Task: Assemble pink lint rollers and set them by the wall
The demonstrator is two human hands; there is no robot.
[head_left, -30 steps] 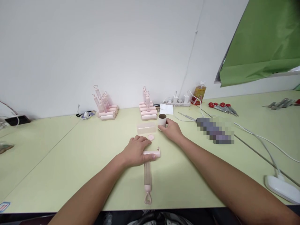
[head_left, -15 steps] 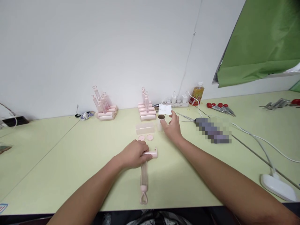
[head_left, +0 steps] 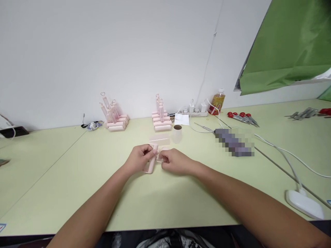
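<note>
My left hand (head_left: 141,159) is closed on the pink frame of a lint roller (head_left: 151,166), which stands nearly lengthwise, its bar slanting toward me. My right hand (head_left: 178,162) is close beside it, fingers curled around a clear piece at the frame's side, apparently the handle; most of that piece is hidden by the fingers. Just beyond the hands lies a translucent pink cover (head_left: 159,139). To its right a white paper roll (head_left: 177,135) with a brown core stands upright. The small pink discs are mostly hidden behind my right hand.
Pink lint rollers stand in two groups, left (head_left: 115,122) and centre (head_left: 161,122), by the wall. A power strip (head_left: 196,113), a drink bottle (head_left: 217,102), red-handled tools (head_left: 243,119), a blurred-out object (head_left: 234,143) and a white cabled device (head_left: 305,205) are to the right.
My right hand has left the paper roll and come to the lint roller frame. The frame has been turned, and its handle no longer points toward me.
</note>
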